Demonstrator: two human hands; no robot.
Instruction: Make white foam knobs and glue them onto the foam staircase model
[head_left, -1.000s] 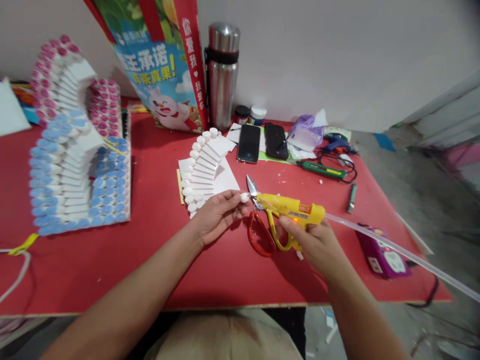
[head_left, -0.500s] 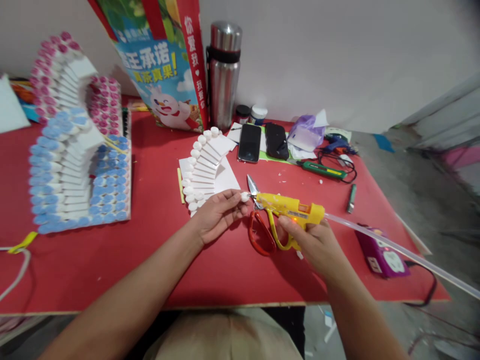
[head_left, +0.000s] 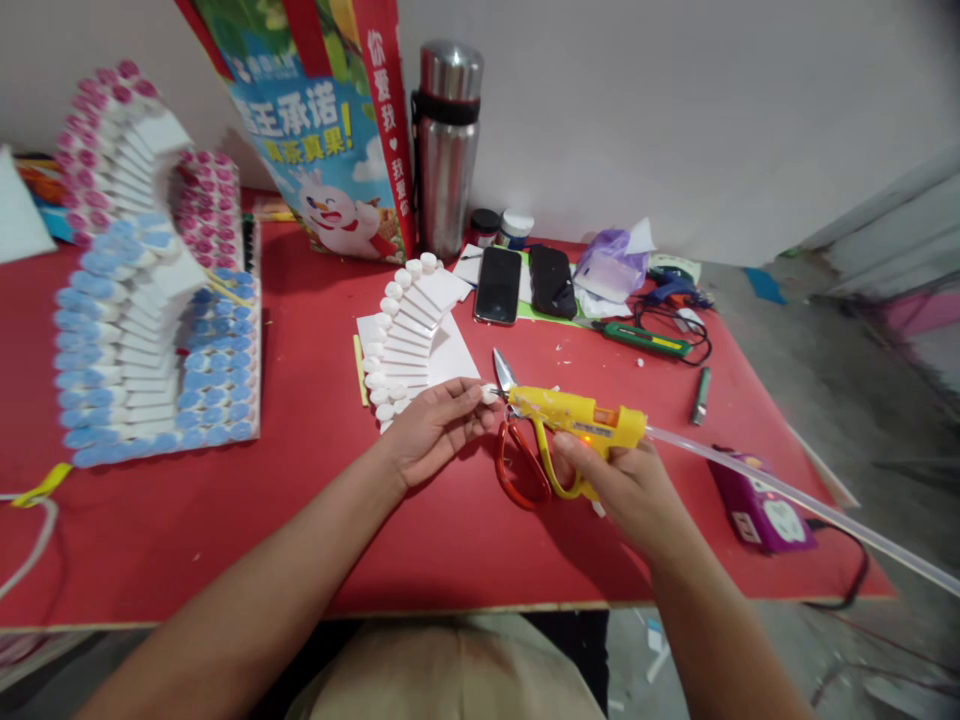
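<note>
Between the fingertips of my left hand (head_left: 439,425) is a small white round piece (head_left: 489,393), its exact kind too small to tell. My right hand (head_left: 619,485) grips a yellow hot glue gun (head_left: 570,412) with a lit orange light. A long clear glue stick (head_left: 780,490) runs out of its back. The gun's nozzle meets the white piece, or nearly so. Red-handled scissors (head_left: 517,475) lie beneath the gun, blades pointing away. Just beyond my left hand stands a curved white stepped model (head_left: 409,335) edged with white round pieces, partly hidden by that hand.
At the left stand larger models in blue (head_left: 154,350) and pink (head_left: 112,150). Behind are a printed bag (head_left: 330,140) and a steel flask (head_left: 448,150). A phone (head_left: 498,285), a green-handled tool (head_left: 646,339) and a purple box (head_left: 765,515) lie toward the right on the red table (head_left: 300,540).
Hardly anything differs. The whole view has shifted very slightly, and both hands keep the white piece and the glue gun tip together.
</note>
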